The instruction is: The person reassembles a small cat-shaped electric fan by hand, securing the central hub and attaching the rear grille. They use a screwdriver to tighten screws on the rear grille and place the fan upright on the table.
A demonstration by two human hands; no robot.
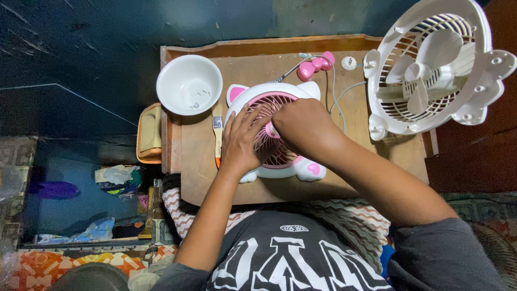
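Both hands on the small pink fan (280, 156): left hand (242, 143) lies flat and released, right hand (301, 126) clenched at its hub.

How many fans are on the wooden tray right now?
2. A small pink-and-white cat-shaped fan lies at the centre under the left hand and right hand; a larger white fan is at the right edge. None seems hidden.

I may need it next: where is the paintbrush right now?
In the head view, the paintbrush lies on the wooden board, left of the pink-and-white fan, just beside the left hand, below the white bowl.
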